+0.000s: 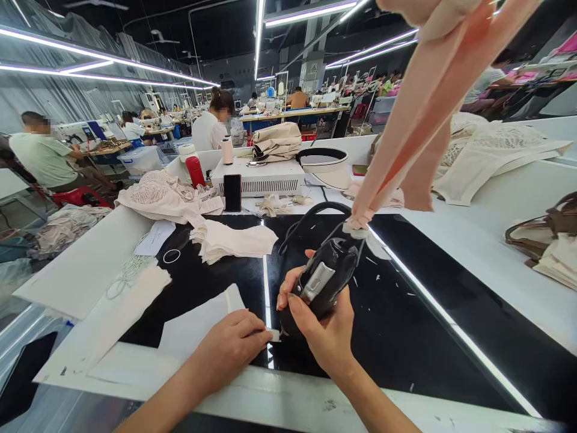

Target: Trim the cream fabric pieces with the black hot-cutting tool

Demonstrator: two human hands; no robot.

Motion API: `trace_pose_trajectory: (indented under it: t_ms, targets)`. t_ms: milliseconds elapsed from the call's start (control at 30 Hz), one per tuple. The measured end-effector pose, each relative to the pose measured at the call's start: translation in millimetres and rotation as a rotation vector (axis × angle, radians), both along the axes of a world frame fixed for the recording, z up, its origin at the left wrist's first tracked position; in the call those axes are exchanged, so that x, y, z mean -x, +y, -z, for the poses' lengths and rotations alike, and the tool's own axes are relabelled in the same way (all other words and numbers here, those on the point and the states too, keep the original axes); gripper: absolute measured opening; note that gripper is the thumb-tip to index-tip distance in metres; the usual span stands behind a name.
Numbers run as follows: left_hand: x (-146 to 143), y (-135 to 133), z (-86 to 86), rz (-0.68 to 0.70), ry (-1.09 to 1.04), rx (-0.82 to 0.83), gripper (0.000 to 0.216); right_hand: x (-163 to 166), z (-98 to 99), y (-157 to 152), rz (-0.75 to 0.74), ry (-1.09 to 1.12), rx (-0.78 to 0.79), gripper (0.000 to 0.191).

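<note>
My right hand (322, 334) is wrapped round a black corded handheld tool (322, 276) with a silver plate on its side; its exact kind is unclear. Pink fabric strips (401, 120) are knotted at the tool's upper end and run upward out of view. At the tool's lower end, my left hand (232, 343) pinches a small whitish strip (274, 335), whose end lies right by the tool's tip. Beside the left hand, a white sheet (196, 322) with a pale strip along its top lies on the black board (383, 343).
Stacked cream fabric pieces (234, 237) lie farther back. Behind them are a lace bra (160, 195), a phone (232, 192), a white box (261, 177), a red bottle (195, 172) and a white ring-shaped band (323, 159). A black cable (311, 210) loops behind the tool. Other people sit at machines beyond.
</note>
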State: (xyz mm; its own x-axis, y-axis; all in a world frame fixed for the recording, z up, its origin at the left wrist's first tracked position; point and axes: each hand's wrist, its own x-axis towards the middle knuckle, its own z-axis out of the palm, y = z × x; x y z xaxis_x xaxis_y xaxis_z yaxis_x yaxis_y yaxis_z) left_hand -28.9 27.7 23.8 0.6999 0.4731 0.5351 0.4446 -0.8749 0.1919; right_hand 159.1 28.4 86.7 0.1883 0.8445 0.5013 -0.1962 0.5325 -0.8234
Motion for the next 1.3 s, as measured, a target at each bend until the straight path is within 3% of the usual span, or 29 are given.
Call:
trace_pose_trajectory:
  t_ms: [500, 933, 1300]
  targets:
    - [12.4, -2.7, 1.7, -0.036, -0.036, 0.187, 0.026, -6.9, -0.3, -2.6, -0.018, 0.033, -0.054, 0.051]
    - [5.1, -0.3, 9.8, -0.035, -0.123, 0.184, 0.025, -11.1, -6.2, 1.8, -0.004, 0.045, -0.05, 0.046]
    - [1.5, -1.6, 12.3, -0.055, -0.104, 0.138, 0.024, 11.2, -4.0, 17.0, 0.003, 0.093, -0.071, 0.048]
